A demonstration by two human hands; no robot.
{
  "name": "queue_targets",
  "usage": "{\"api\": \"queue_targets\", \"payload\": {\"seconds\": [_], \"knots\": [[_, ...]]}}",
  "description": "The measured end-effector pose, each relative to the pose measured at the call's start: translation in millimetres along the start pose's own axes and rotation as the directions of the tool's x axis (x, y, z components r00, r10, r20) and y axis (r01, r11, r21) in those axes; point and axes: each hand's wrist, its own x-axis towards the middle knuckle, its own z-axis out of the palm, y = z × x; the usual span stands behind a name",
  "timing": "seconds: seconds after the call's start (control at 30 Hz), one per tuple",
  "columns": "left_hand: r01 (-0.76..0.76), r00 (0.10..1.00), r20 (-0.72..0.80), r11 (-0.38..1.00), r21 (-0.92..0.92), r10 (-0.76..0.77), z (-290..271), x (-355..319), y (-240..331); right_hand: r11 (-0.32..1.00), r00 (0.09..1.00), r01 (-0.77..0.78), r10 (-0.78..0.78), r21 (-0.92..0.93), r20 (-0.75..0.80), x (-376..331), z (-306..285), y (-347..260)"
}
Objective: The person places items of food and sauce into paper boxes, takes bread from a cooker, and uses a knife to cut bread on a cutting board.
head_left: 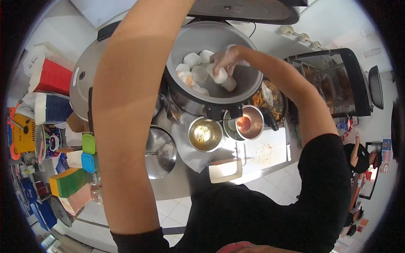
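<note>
Right hand: my right hand (226, 61), in a clear plastic glove, reaches down into the pot, its fingers closed around one white piece.
White piece: the rounded white piece (219, 76) is in my right fingers, inside the pot on its right side — a longer pale piece (229, 84) is just below it.
Left hand: beyond the upper edge, so I cannot tell whether it is open or gripping; my left forearm (130, 105) crosses the view from bottom to top, to the left of the pot.
Pot: the wide grey-lined pot (198, 36) stands open, with its dark lid (249, 10) raised behind it.
Other pieces: a cluster of white pieces (192, 60) lies on the pot's left side, some tinged orange.
Bowls: nearer me, a steel bowl (206, 145) with a yellowish shine inside, and to its right a steel bowl (256, 131) with red sauce in it.
Right of the pot: a dark pan (280, 110) with orange-brown crumbly food, partly behind my right arm — and further right a black-framed glass case (329, 84).
Near my body: a shiny round lid (162, 162) on the left, a pale rectangular tray (225, 172) on the right.
Far right: another person (358, 156) in dark clothing.
</note>
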Motion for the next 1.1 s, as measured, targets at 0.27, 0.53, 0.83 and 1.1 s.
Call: {"api": "queue_targets", "payload": {"seconds": [0.27, 0.53, 0.83, 1.1], "knots": [[0.186, 0.961, 0.224, 0.977, -0.102, -0.160, 19, -135, 39, 0.797, 0.805, 0.579, -0.593, 0.172, 0.038, -225, 109, 11], [0.393, 0.914, 0.146, 0.916, -0.082, -0.379, 96, -312, 30, 0.752, 0.989, -0.035, -0.070, 0.659, 0.133, -186, 408, 102], [0.571, 0.688, -0.476, 0.814, -0.112, -0.548, 124, -482, 105, 0.991, 0.881, 0.054, 0.011, 0.124, -0.472, -28, 530, 122], [0.772, 0.633, -0.320, 0.604, 0.197, -0.705, 209, -706, 104, 0.967, 0.807, 0.233, -0.135, 0.099, -0.575, -145, 513, 190]]}}
